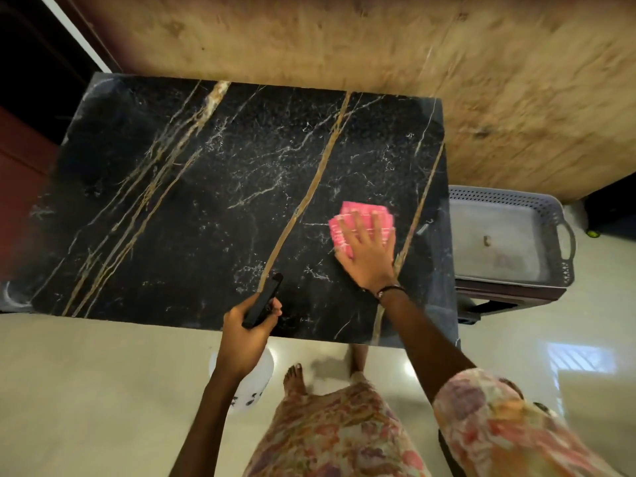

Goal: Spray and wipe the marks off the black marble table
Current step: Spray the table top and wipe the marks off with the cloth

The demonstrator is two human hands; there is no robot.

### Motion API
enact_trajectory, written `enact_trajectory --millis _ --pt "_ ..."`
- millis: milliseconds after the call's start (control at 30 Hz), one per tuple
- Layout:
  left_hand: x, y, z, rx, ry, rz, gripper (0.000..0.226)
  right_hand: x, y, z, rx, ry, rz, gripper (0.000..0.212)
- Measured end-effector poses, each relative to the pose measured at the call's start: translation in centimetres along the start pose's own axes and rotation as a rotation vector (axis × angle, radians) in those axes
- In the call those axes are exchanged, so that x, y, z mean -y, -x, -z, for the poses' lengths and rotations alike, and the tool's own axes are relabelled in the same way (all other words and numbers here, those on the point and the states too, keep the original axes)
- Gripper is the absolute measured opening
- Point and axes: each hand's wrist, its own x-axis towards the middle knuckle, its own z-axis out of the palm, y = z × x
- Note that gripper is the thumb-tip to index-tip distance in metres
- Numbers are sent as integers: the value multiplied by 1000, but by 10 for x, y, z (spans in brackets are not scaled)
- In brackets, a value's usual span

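The black marble table with gold and white veins fills the middle of the view. My right hand lies flat with fingers spread on a folded pink cloth, pressing it to the tabletop near the right edge. My left hand grips a spray bottle at the table's near edge. Its black spray head points over the tabletop, and its white body hangs below the hand, partly hidden by my wrist. I cannot make out distinct marks on the marble.
A grey plastic basket tray rests on a dark stand right of the table. A wooden wall panel runs behind the table. Glossy pale floor tiles lie in front, where my bare feet stand close to the table.
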Motion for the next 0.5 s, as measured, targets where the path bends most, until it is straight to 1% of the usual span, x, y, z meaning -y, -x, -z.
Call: enact_trajectory --millis 100,133,200,267,367,500 --pt "-12 -10 -28 -1 -2 11 20 -12 28 -8 -17 39 289 68" --pt "-17 -14 -38 5 4 11 21 -28 39 -10 -25 55 339 68" --pt "-27 -21 -57 19 26 13 23 -70 52 -8 -37 54 354 69" --pt "-36 -27 -73 32 47 4 26 -111 48 2 -40 41 264 72" --pt "-46 -34 -92 41 40 -21 25 -158 12 19 -29 27 73 74" --pt "-52 -33 -108 30 19 -28 26 -184 -54 37 -14 -48 -145 76"
